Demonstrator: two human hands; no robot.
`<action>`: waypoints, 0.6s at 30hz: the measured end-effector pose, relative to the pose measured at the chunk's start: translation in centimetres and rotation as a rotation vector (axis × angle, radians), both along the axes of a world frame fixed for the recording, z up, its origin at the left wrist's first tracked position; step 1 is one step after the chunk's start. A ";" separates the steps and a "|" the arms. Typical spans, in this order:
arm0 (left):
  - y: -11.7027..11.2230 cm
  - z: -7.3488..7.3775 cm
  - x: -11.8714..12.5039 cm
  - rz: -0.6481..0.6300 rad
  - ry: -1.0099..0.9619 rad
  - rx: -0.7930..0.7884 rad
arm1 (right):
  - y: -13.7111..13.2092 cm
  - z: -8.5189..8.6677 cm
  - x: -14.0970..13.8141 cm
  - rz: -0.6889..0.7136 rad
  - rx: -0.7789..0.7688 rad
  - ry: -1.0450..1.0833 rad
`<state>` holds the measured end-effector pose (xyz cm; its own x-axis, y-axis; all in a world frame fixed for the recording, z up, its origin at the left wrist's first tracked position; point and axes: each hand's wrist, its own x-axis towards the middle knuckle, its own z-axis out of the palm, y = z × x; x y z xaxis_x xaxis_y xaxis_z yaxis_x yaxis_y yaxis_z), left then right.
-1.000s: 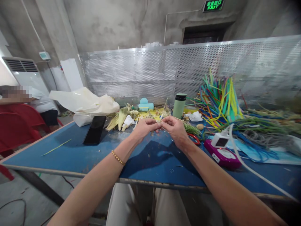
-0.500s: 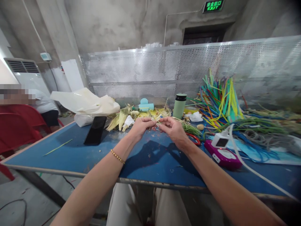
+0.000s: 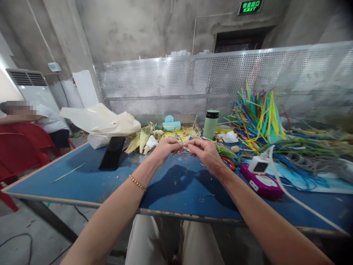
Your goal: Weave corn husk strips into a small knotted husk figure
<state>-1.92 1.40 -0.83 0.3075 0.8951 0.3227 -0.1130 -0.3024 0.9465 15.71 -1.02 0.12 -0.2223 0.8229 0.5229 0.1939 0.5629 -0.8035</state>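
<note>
Both the left hand (image 3: 165,148) and right hand (image 3: 206,153) pinch a thin pale strip (image 3: 184,145) over the blue surface (image 3: 82,176); I'd say keep fingers close and tension even.

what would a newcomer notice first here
The fan of bright coloured strips standing at the back right of the blue table catches the eye first. Next come the left hand and right hand meeting at the centre, both pinching a small pale strip. A black phone lies flat to the left, and a green flask stands upright behind the hands.
</note>
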 end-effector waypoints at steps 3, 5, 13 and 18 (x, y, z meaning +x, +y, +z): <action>0.0 0.1 -0.1 0.003 -0.036 -0.014 | -0.3 0.3 0.2 0.057 -0.020 -0.031; 0.1 0.2 -0.1 0.000 -0.061 -0.031 | -0.3 0.2 0.2 0.092 -0.011 -0.021; 0.0 0.1 -0.2 -0.045 0.008 -0.025 | 0.7 -0.6 0.2 -0.163 0.395 -0.193; -0.5 0.4 -0.2 -0.077 0.120 0.010 | 0.9 -0.5 0.6 -0.270 0.557 -0.231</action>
